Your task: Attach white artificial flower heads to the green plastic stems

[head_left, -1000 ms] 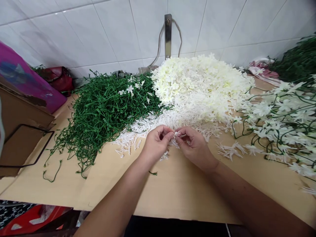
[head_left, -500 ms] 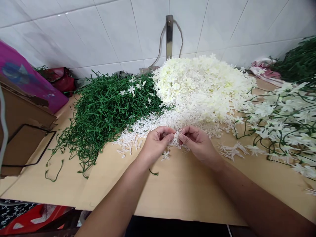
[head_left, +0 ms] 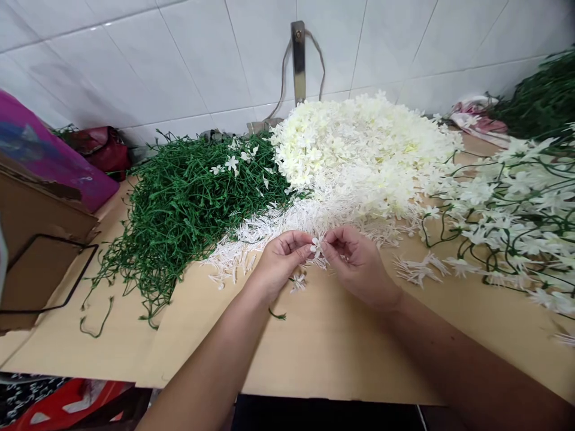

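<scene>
Between my two hands, above the front of the white pile, is a small white artificial flower [head_left: 317, 246]. My left hand [head_left: 284, 257] pinches it from the left with thumb and forefinger. My right hand [head_left: 354, 260] grips its right side, also in a pinch. Below my left hand, a green stem [head_left: 277, 315] with a small white flower piece [head_left: 297, 281] at its upper end shows partly; the hand hides some of it. Just behind my fingers spreads a heap of thin white stamen pieces [head_left: 269, 230].
Green plastic stems [head_left: 179, 191] lie heaped at left, loose white blossoms [head_left: 359, 137] behind. Flowers on green stems [head_left: 503, 221] lie at right. A cardboard box [head_left: 36, 239] with a black wire frame [head_left: 85, 269] stands left on the cardboard-covered table [head_left: 336, 347]. The tiled wall [head_left: 202, 54] rises behind.
The small flower has turned so its petals face me more. My right hand has rolled slightly around it. The view has shifted a little.
</scene>
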`<control>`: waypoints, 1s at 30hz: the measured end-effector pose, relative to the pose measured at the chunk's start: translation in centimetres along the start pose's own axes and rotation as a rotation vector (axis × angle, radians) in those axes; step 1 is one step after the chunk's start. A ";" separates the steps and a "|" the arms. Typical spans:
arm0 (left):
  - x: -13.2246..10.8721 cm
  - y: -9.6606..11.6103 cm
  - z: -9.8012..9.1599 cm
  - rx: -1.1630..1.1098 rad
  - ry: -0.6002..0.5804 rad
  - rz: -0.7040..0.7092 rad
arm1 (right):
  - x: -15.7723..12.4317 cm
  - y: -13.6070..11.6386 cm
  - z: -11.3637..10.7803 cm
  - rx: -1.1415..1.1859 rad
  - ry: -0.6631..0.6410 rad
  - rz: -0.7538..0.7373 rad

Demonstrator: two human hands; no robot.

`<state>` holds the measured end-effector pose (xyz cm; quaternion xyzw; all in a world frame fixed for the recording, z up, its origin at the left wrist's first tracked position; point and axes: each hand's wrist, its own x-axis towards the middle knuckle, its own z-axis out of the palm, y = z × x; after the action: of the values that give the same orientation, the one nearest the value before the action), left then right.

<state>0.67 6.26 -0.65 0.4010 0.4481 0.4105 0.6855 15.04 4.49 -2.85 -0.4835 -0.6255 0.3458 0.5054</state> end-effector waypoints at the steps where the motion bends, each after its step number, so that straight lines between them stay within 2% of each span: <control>1: -0.1 0.1 0.1 0.005 0.004 -0.003 | -0.1 0.1 0.0 -0.027 0.003 -0.023; 8: -0.3 0.3 0.3 0.103 -0.018 0.009 | 0.0 0.4 0.1 -0.112 0.036 -0.106; 14: 0.0 0.0 0.0 0.110 0.053 0.000 | 0.1 0.3 0.1 -0.153 0.069 -0.217; 21: -0.2 0.3 0.4 0.134 0.067 -0.021 | 0.2 0.3 0.0 -0.218 0.127 -0.330; 30: -0.3 0.5 0.3 0.117 0.065 -0.028 | 0.2 0.7 0.2 -0.107 0.100 -0.235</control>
<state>0.83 6.11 -0.07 0.4204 0.4989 0.3869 0.6517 15.02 4.94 -3.51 -0.4498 -0.6692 0.2258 0.5467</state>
